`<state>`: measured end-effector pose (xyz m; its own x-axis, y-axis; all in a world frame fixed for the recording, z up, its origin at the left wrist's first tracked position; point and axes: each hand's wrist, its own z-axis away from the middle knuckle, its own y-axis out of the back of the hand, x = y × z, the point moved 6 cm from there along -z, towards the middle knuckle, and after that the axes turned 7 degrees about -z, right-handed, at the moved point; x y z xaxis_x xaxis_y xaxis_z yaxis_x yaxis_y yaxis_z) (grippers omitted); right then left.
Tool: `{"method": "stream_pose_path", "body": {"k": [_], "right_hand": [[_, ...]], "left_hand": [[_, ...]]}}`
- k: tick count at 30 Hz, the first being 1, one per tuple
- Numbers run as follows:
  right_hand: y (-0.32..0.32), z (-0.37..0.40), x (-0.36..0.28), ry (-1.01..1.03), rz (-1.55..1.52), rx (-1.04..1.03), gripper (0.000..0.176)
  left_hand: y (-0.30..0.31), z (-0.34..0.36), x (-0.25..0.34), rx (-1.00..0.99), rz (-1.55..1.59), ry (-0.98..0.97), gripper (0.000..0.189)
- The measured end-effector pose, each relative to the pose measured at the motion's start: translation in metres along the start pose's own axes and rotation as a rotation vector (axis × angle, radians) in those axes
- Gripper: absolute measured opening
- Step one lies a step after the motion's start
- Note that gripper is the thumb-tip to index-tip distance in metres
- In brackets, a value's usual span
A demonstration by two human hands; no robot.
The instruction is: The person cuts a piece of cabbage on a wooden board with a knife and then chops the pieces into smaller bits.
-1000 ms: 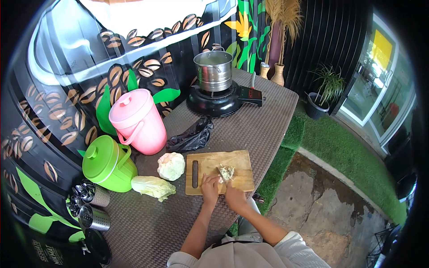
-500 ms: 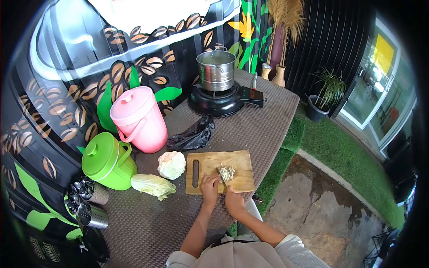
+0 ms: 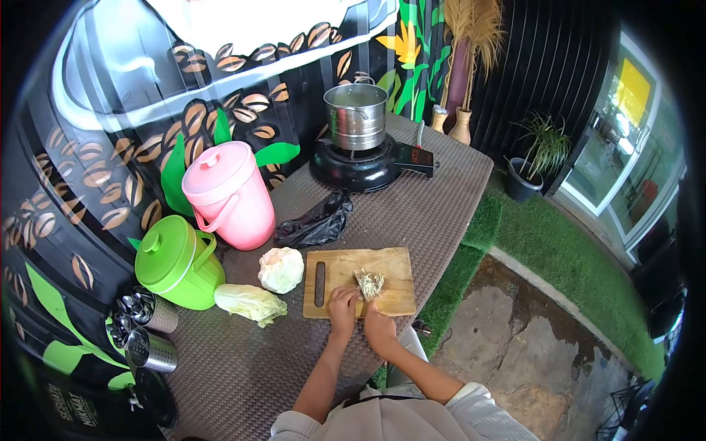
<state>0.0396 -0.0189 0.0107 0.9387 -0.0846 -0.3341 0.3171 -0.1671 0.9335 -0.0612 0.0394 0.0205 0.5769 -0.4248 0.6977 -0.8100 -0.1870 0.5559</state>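
Note:
A wooden cutting board [image 3: 397, 266] lies near the table's front edge, with a small heap of thin pale strands that look like bean sprouts [image 3: 370, 284] on it. Bent and held together, the fingers of my left hand [image 3: 343, 310] press at the heap's near left edge. My right hand [image 3: 380, 328] is closed in a fist at the board's front edge, just below the heap. It appears to grip a knife, mostly hidden by the hand and the strands. Left of the board sit a round pale cabbage [image 3: 281, 270] and a long napa cabbage [image 3: 250, 303].
A black plastic bag [image 3: 318, 222] lies behind the board. Farther back, a steel pot [image 3: 357, 117] stands on a black stove [image 3: 351, 170]. A pink jug [image 3: 234, 198], a green jug [image 3: 179, 262] and metal utensil holders [image 3: 153, 351] line the left side.
My right hand has shifted slightly up and left by the heap, and the left has barely moved. The whole view has drifted a little.

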Motion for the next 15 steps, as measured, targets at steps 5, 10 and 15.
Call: {"method": "stream_pose_path", "body": {"k": [5, 10, 15], "right_hand": [[0.029, -0.022, 0.005, 0.072, -0.139, -0.245, 0.028], [-0.006, 0.004, 0.007, 0.004, -0.089, -0.079, 0.026], [0.009, -0.016, 0.005, -0.056, -0.119, -0.221, 0.022]], "left_hand": [[-0.001, 0.0, 0.0, 0.002, -0.016, -0.002, 0.013], [0.002, 0.0, 0.001, 0.055, -0.044, -0.007, 0.011], [0.003, 0.0, 0.003, 0.022, -0.026, -0.024, 0.012]]}}
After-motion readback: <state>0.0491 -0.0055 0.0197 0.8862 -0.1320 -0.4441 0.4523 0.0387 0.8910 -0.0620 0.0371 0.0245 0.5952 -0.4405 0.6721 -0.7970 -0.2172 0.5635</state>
